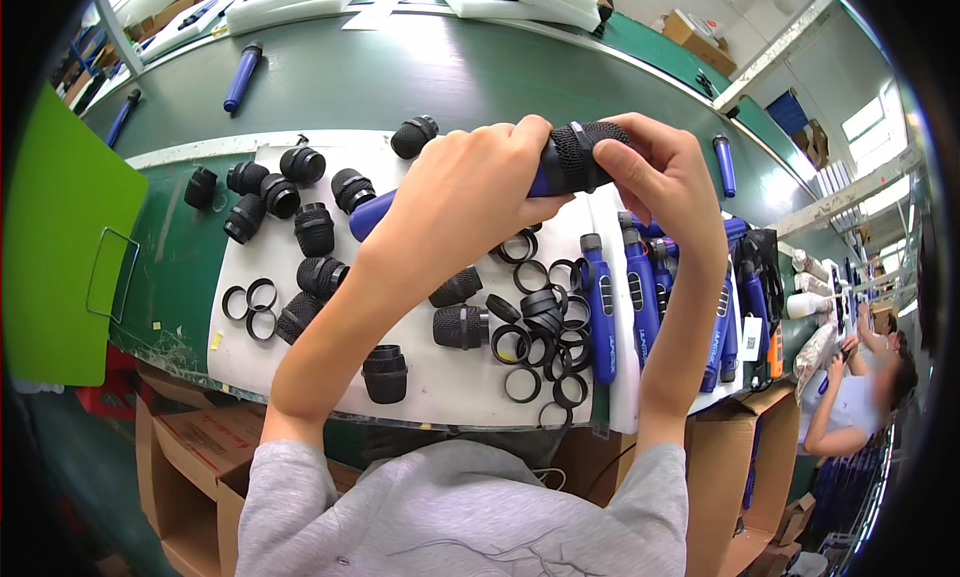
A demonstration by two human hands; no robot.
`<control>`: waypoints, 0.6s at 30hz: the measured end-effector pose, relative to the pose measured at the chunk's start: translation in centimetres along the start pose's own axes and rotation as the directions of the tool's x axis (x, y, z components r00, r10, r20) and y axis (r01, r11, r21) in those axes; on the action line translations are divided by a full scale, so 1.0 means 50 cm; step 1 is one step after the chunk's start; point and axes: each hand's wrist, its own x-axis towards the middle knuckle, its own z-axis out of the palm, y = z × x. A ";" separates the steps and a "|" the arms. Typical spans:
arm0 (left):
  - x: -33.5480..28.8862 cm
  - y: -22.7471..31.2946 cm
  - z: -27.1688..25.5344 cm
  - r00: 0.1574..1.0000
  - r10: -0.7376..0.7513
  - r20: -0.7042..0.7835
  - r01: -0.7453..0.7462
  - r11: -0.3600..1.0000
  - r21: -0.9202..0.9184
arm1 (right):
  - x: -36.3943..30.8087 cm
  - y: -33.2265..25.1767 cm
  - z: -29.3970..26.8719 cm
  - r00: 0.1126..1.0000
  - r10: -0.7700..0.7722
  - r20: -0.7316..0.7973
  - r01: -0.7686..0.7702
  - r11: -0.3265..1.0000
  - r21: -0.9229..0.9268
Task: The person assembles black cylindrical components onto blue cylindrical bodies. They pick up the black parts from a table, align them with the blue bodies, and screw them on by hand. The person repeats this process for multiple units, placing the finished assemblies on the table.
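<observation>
A blue handheld microphone lies slantwise across my grip, above the white sheet on the bench. My left hand is wrapped round its blue body. At the other end, the fingers and thumb of my right hand close on the black mesh head, which sits on the body. Several loose black mesh heads are scattered on the left and middle of the sheet. Black rings form a heap below my hands, and a small group of rings lies at the left.
Blue microphone bodies without mesh heads lie at the right on white foam. Beyond, single blue microphones rest on the green belt. A bright green panel stands left; cardboard boxes are below. Another person works far right.
</observation>
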 end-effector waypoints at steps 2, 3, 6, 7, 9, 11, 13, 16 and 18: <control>0.000 0.002 -0.005 1.000 -0.008 0.005 0.008 0.999 -0.033 | 0.005 0.010 -0.004 0.995 -0.094 0.041 0.090 0.991 0.098; 0.002 0.003 -0.013 1.000 -0.010 0.004 0.010 0.998 -0.054 | 0.010 0.022 0.002 0.976 -0.213 0.034 0.206 0.967 0.151; 0.002 -0.002 -0.023 0.999 -0.023 0.048 0.033 0.973 -0.228 | 0.010 0.029 0.014 0.905 -0.424 0.039 0.406 0.887 0.218; 0.003 0.002 -0.032 0.997 -0.029 0.072 0.048 0.958 -0.282 | 0.015 0.029 0.019 0.880 -0.475 0.015 0.462 0.863 0.207; 0.004 0.005 -0.031 0.996 -0.021 0.084 0.047 0.944 -0.327 | 0.014 0.032 0.020 0.877 -0.480 -0.013 0.473 0.857 0.204; 0.001 0.004 -0.030 0.999 -0.007 0.048 0.021 0.954 -0.298 | 0.012 0.028 0.023 0.915 -0.403 -0.012 0.394 0.889 0.232; 0.000 0.004 -0.011 0.998 -0.008 -0.059 -0.002 0.986 -0.169 | 0.014 0.022 0.023 0.960 -0.278 -0.008 0.271 0.930 0.249; 0.002 -0.004 -0.005 0.995 -0.004 -0.101 -0.006 0.995 -0.096 | 0.016 0.011 0.023 0.997 -0.076 0.004 0.073 0.969 0.236; 0.005 -0.010 -0.007 0.997 0.000 -0.083 -0.010 0.993 -0.115 | 0.017 0.007 0.025 1.000 -0.020 0.016 0.017 0.981 0.193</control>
